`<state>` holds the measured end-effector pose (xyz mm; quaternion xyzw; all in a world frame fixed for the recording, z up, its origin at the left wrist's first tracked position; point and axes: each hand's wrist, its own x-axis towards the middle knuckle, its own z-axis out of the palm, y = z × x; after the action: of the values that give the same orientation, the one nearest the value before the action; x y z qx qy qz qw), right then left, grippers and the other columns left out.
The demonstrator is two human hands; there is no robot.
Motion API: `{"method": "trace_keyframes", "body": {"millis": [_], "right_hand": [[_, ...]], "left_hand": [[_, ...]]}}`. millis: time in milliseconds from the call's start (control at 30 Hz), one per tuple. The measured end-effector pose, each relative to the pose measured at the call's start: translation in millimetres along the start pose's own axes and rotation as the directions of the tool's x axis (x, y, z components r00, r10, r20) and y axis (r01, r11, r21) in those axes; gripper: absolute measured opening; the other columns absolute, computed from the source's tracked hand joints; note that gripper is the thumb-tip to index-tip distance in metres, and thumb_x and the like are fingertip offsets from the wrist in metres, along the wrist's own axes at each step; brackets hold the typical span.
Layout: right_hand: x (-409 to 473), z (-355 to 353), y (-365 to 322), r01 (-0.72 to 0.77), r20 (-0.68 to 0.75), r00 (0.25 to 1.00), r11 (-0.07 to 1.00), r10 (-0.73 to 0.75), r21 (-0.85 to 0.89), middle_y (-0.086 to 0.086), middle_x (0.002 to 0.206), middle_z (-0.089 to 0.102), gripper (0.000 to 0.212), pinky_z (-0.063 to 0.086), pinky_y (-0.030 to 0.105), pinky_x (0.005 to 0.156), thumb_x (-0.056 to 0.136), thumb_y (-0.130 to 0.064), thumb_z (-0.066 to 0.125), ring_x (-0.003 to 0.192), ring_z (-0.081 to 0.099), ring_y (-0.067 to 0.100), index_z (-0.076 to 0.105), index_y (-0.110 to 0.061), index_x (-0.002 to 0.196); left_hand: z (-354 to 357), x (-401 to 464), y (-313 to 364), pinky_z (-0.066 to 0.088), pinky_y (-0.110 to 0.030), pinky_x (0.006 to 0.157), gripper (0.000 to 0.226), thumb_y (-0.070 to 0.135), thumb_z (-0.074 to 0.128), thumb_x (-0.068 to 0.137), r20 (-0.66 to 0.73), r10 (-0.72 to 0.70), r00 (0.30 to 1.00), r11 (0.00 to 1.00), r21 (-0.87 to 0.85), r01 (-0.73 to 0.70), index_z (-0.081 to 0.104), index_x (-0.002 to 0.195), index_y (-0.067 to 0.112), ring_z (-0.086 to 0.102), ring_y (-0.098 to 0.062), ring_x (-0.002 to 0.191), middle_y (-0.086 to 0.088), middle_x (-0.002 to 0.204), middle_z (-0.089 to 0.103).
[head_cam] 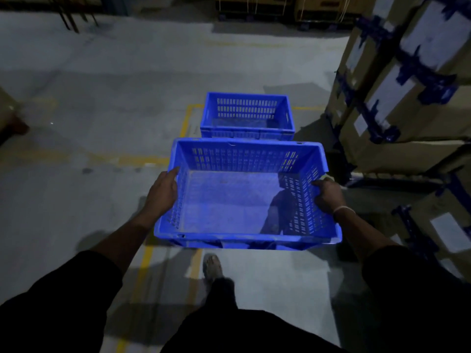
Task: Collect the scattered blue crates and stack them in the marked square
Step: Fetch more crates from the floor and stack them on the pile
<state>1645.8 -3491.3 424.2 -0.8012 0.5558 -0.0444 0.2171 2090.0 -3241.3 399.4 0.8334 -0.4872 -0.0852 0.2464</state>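
Note:
I carry an empty blue crate [229, 200] with slotted walls at waist height. My left hand [163, 189] grips its left rim and my right hand [327, 197] grips its right wall. Just beyond it a second blue crate [246, 114] stands on the floor inside a square marked by yellow lines [187, 118]. The held crate hides the near side of that square.
Tall stacks of cardboard boxes [407, 80] with blue straps rise along the right, on dark pallets. More boxes stand at the far back [280, 6]. Grey concrete floor [102, 98] spreads to the left, crossed by faded yellow lines. My foot [212, 267] is below the crate.

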Motion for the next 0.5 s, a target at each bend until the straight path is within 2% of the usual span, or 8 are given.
{"method": "trace_keyframes", "body": {"millis": [200,267,400,500], "right_hand": [[141.6,-23.0,-29.1,0.022,-0.016,1.0,1.0,-0.023,-0.021,0.029,0.129,0.056,0.057,0.04,0.034,0.102,0.068,0.007,0.07,0.12,0.054,0.042,0.063,0.001,0.125],[183.1,-30.4,-40.6,0.025,-0.016,1.0,0.999,-0.025,-0.035,0.029,0.129,0.056,0.056,0.039,0.034,0.103,0.069,0.007,0.069,0.12,0.054,0.043,0.063,0.001,0.125],[264.3,-47.9,-59.4,0.035,-0.015,0.999,0.998,-0.036,-0.054,0.028,0.126,0.059,0.053,0.041,0.035,0.102,0.071,0.003,0.071,0.118,0.057,0.041,0.064,0.0,0.124],[320.9,-57.7,-73.6,0.022,-0.029,0.999,0.997,-0.024,-0.069,0.029,0.126,0.06,0.054,0.042,0.037,0.102,0.07,0.002,0.072,0.117,0.057,0.042,0.064,0.0,0.124]], "left_hand": [[1.5,149.3,15.3,0.045,-0.042,0.098,0.064,-0.001,0.059,0.084,0.043,0.012,0.999,0.999,-0.045,-0.01,0.046,0.147,0.007,0.057,-0.039,0.117,-0.026,0.128,0.055],[-0.7,196.1,14.4,0.044,-0.043,0.1,0.062,0.001,0.057,0.087,0.054,0.011,0.998,0.999,-0.053,-0.008,0.045,0.148,0.006,0.055,-0.041,0.12,-0.028,0.131,0.053],[-13.0,283.3,13.9,0.047,-0.046,0.098,0.064,0.022,0.042,0.089,0.065,0.048,0.997,0.999,-0.017,-0.047,0.04,0.152,0.013,0.055,-0.04,0.121,-0.022,0.137,0.051],[-12.2,339.9,16.6,0.047,-0.047,0.093,0.058,0.013,0.047,0.096,0.053,0.045,0.998,0.998,0.035,-0.047,0.039,0.153,0.017,0.056,-0.041,0.118,-0.02,0.139,0.05]]}}
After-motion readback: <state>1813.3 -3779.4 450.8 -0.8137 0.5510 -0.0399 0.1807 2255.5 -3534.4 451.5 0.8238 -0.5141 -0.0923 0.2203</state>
